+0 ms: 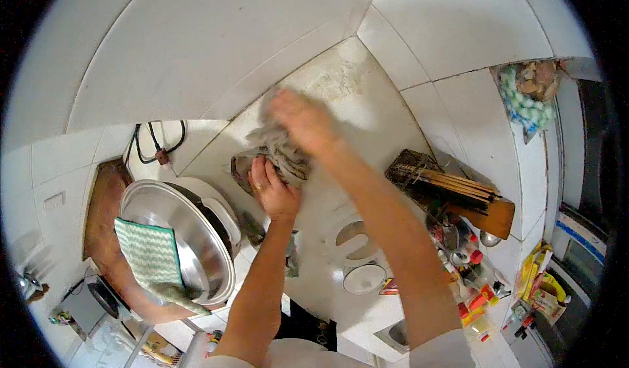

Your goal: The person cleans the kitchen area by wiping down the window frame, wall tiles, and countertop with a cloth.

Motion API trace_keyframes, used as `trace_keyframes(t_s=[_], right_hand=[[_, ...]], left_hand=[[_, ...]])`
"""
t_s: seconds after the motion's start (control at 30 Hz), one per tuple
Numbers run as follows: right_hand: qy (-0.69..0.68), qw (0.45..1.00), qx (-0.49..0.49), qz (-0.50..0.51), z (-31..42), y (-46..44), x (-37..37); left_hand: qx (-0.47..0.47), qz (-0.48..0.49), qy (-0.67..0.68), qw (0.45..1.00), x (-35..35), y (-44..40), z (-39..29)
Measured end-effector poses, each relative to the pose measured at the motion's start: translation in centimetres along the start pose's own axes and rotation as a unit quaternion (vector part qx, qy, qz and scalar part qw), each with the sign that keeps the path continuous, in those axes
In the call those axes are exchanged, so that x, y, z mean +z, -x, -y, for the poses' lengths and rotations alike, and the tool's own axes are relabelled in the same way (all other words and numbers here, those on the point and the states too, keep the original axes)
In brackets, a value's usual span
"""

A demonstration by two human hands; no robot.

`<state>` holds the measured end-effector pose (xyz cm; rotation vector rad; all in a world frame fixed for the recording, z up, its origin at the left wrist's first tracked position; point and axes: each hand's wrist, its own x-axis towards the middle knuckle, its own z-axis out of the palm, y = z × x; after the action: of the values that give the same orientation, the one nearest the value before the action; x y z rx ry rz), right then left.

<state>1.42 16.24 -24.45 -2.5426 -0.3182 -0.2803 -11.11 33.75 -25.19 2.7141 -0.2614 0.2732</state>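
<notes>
A crumpled grey-brown cloth is bunched over the pale counter near the corner of the tiled walls. My left hand is closed on the lower part of the cloth, a ring on one finger. Higher up, my right hand is smeared by motion, with the cloth's upper folds gathered under and beside it; it appears closed on them. What lies beneath the cloth is hidden.
At left, a large steel pan carries a green-and-white zigzag cloth. A black cable lies behind it. To the right are a holder with chopsticks and several bottles. A round white lid is near my right forearm.
</notes>
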Motion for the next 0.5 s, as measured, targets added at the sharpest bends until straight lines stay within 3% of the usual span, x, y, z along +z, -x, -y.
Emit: trace_keyframes(t_s=[0.03,0.07,0.13,0.2,0.27,0.33,0.43,0.47,0.5], right_hand=[[0.043,0.998,0.041,-0.036,-3.1,-0.4,-0.5],[0.032,0.981,0.127,-0.144,-7.6,-0.9,-1.6],[0.006,0.93,0.257,-0.263,-9.0,-2.1,-0.9],[0.001,0.881,0.35,-0.318,-5.7,-4.1,0.2],[0.165,0.938,0.204,-0.228,0.4,-3.6,3.1],[0.035,0.99,0.092,-0.103,4.1,-1.1,2.8],[0.098,0.994,-0.03,-0.041,0.5,-0.2,-0.6],[0.17,0.981,0.038,-0.083,-1.9,-1.0,0.1],[0.078,0.975,0.199,-0.056,-2.9,-2.6,-2.1]], left_hand=[[0.002,0.009,0.015,1.0,0.2,-0.1,-0.1],[-0.002,0.017,0.028,0.999,0.1,-0.2,-0.2],[0.013,0.035,0.029,0.999,-0.8,-1.0,-0.7],[0.008,0.023,0.025,0.999,-0.6,-1.0,-0.9],[0.013,0.017,0.021,1.0,-1.0,-1.2,-0.6],[0.005,0.014,0.026,1.0,-0.5,-0.8,-0.6],[-0.001,0.049,0.015,0.999,-0.7,-0.5,-0.4],[0.01,0.04,0.017,0.999,-0.7,-0.9,-0.2],[0.015,0.032,0.017,0.999,-0.7,-1.2,-0.5]])
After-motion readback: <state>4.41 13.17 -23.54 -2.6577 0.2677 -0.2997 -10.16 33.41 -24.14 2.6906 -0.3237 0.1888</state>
